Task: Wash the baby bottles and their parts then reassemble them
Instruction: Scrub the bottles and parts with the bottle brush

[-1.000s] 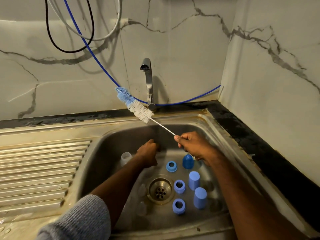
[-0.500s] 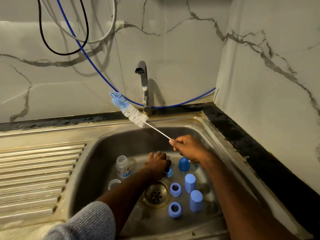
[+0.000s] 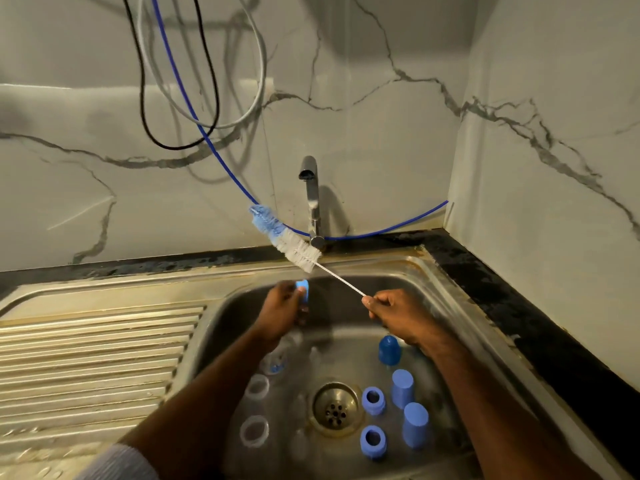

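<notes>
Two hands work above the drain (image 3: 335,407): the left hand (image 3: 282,308) grips a blue collar ring (image 3: 302,291) raised behind it, and the right hand (image 3: 398,315) pinches the wire stem of the bottle brush (image 3: 284,239), bristles up beside the tap (image 3: 311,195). Best to bring the bristles through the ring while turning it. Other rings, caps and clear bottles lie around the drain.

A: Steel sink basin (image 3: 446,306) floor is crowded: blue plastic caps (image 3: 402,388) and rings (image 3: 373,400) right of the drain (image 3: 335,408), clear bottles (image 3: 256,388) left.

B: Ribbed steel drainboard (image 3: 93,355) open. Chrome tap (image 3: 311,199) and white-and-blue bottle brush (image 3: 285,239) block the back.
</notes>
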